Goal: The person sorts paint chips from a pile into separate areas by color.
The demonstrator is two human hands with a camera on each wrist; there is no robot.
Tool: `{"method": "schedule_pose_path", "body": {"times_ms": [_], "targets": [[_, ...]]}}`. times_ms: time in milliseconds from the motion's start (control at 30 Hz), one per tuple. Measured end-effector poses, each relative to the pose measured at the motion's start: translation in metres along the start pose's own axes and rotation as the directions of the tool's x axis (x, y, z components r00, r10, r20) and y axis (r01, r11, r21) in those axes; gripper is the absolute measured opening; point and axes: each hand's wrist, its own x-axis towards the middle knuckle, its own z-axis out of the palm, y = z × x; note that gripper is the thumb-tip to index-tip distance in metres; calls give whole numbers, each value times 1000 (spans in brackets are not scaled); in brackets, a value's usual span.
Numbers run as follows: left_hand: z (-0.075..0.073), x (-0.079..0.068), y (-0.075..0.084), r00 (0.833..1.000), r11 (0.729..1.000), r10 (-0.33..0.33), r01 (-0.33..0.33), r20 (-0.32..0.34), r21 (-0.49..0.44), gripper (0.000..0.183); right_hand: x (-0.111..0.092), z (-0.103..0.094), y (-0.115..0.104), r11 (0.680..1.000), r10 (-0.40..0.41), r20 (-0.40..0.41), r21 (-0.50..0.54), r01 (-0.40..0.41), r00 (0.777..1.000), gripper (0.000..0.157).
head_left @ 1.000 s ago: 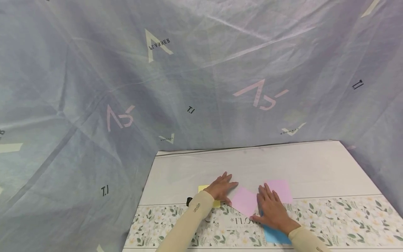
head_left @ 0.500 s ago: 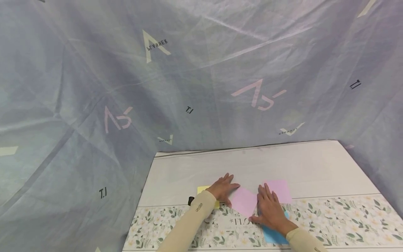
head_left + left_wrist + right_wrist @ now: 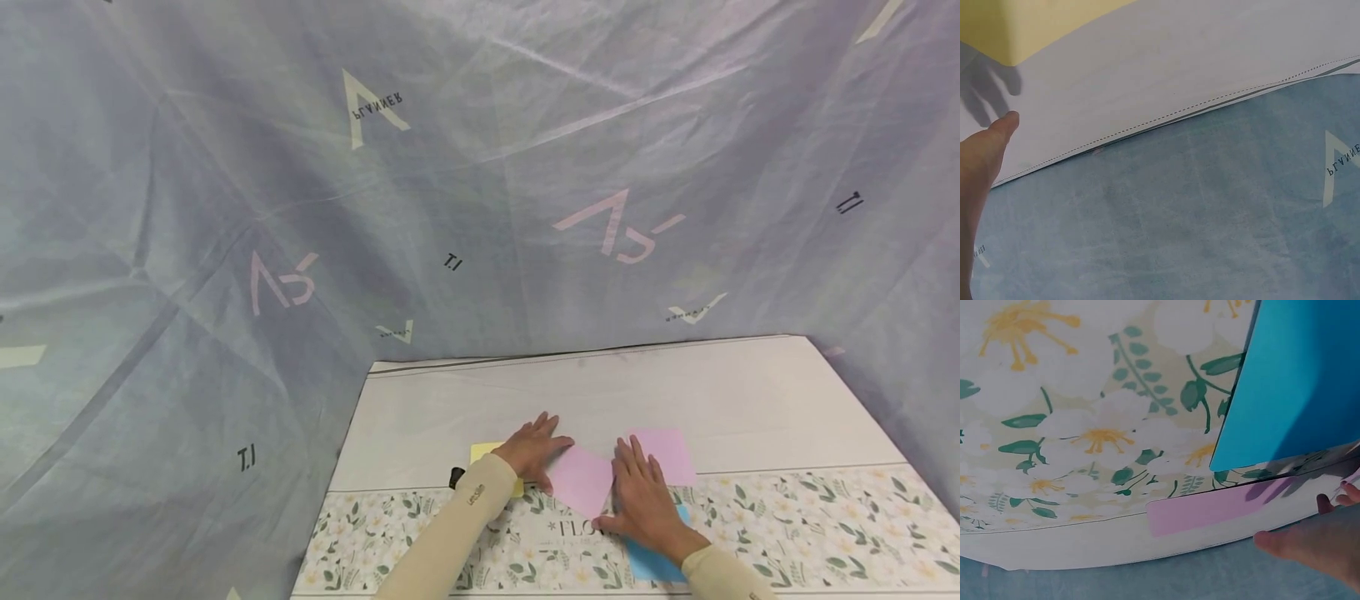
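In the head view, a pink square sheet (image 3: 582, 481) lies turned at an angle on the table between both hands. My left hand (image 3: 531, 455) spreads its fingers at the sheet's left edge, its forefinger and thumb at two corners. The right hand (image 3: 647, 504), fingers extended, lies along the sheet's right side with its thumb near the lower corner. Partly under the left wrist is a yellow sheet (image 3: 485, 450). A blue sheet (image 3: 651, 563) lies below the right hand, partly covered by it. Beyond that hand is another pink sheet (image 3: 669, 457).
A white table (image 3: 750, 400) carries a flower-patterned band (image 3: 825, 525) along its nearer part. Behind and at both sides hangs a grey-blue printed cloth (image 3: 465, 183). Some small black object (image 3: 456, 477) sits beside the left sleeve.
My left hand has shifted slightly right, up against the angled pink sheet. The right hand has moved slightly left, uncovering more of the blue sheet.
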Motion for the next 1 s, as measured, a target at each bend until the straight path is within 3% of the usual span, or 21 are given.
{"method": "schedule_pose_path", "body": {"times_ms": [200,500,867,1000], "targets": [[5,0,-4,1000,1000,-13,13,-16,-8,103,3,2,-1,999,-32,-16,-9,31,999,118],[12,-3,-9,999,1000,-16,15,-33,-23,103,13,6,14,981,-180,-44,-83,176,983,121],[12,-9,-6,999,997,-42,42,2,-72,115,28,-5,34,970,-240,4,41,239,971,119],[12,-11,-7,999,996,-37,36,-4,-80,117,30,-7,35,964,-255,-16,75,255,967,118]]}}
